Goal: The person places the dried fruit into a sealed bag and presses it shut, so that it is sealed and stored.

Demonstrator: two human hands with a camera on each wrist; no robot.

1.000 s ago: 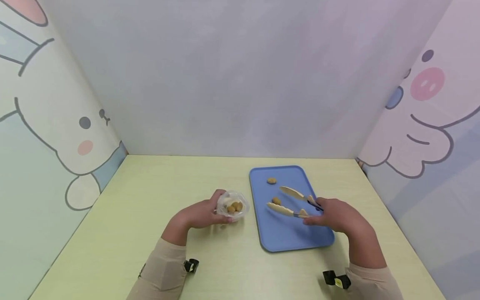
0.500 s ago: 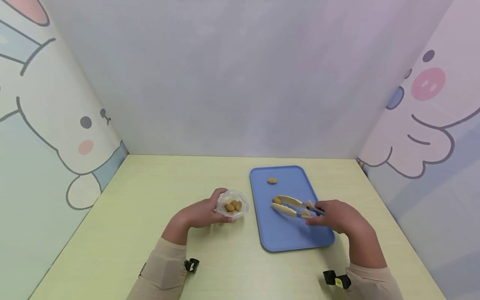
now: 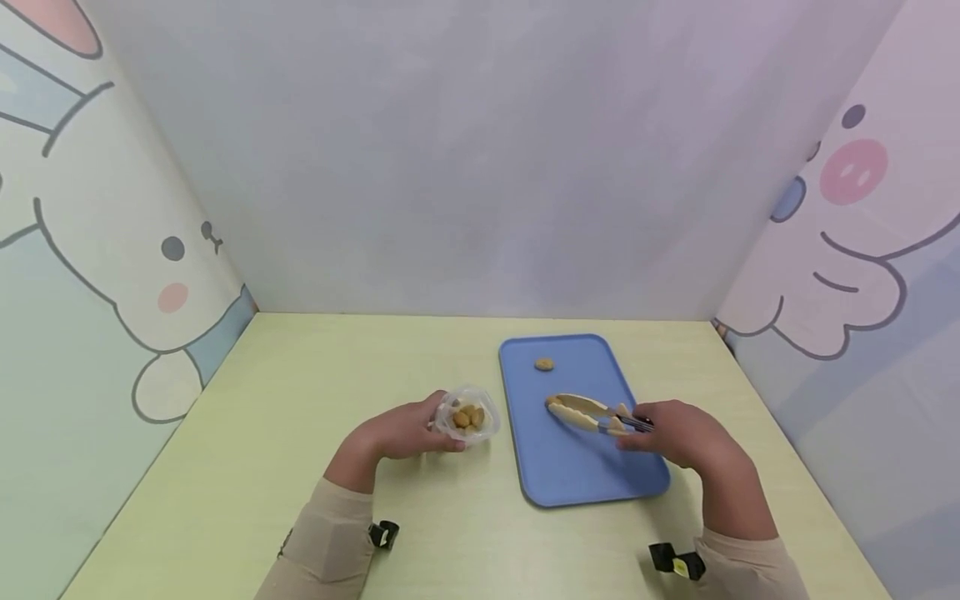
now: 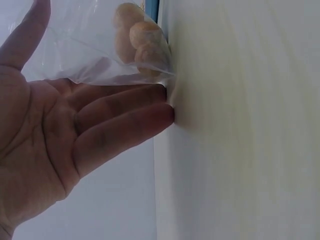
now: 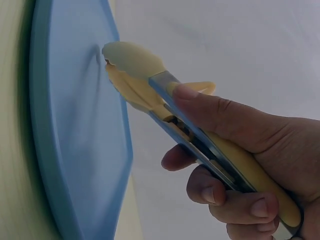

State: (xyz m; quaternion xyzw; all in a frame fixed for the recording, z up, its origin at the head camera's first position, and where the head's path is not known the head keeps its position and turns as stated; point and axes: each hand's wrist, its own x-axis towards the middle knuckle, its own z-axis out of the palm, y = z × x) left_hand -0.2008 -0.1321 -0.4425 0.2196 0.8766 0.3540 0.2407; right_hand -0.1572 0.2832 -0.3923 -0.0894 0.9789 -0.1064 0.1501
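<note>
My left hand [image 3: 405,431] holds a clear plastic bag [image 3: 491,423] from its left side, thumb on the near side and fingers on the far side. Several small rounded brown food pieces [image 3: 468,418] lie in the bag's bottom, which also show through the plastic in the left wrist view. In my right hand [image 3: 678,435] are metal tongs [image 5: 132,57] with pale yellow scalloped tips. Over the blue tray [image 3: 547,483], the tongs' tips have come together around one brown piece [image 3: 552,400], mostly hidden by them. Another brown piece [image 3: 544,364] lies near the tray's far end.
Both the bag and the tray rest on a pale yellow wooden table [image 3: 315,367], the tray to the right of the bag. A grey wall [image 3: 480,167] rises behind the table. Printed panels with cartoon animals [image 3: 150,250] close off the left and right sides.
The right hand has squeezed the tongs, whose spread tips have drawn together around the nearer brown piece. The left hand and bag have stayed nearly in place.
</note>
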